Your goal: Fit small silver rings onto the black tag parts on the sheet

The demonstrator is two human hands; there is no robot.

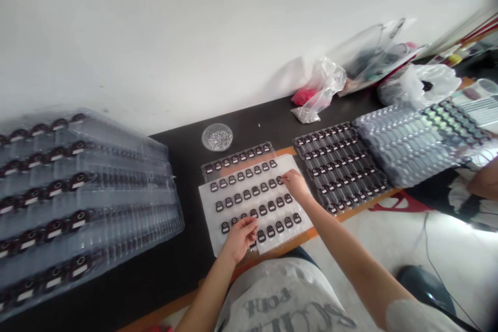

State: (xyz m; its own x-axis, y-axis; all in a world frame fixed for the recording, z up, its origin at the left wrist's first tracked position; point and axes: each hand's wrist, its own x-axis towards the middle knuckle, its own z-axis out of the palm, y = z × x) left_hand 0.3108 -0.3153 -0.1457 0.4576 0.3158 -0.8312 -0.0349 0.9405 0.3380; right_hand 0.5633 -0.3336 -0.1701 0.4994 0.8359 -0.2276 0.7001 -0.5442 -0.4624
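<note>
A clear tray with rows of small dark parts, each with a pale label, lies before me, mostly covered by a white sheet around the parts. My right hand is over the sheet's right side, fingertips pinched at a dark part in the second row; whether they hold something small is hidden. My left hand hovers over the lower left rows, its thumb and fingers pressed together; what is between them is too small to name. A round clear dish of tiny silvery pieces stands behind the tray.
Tall stacked trays stand at left. Another filled tray and more clear trays lie at right. Behind are a bag with red contents, a small bag of silvery pieces and a white plastic bag. Another person's arm shows far right.
</note>
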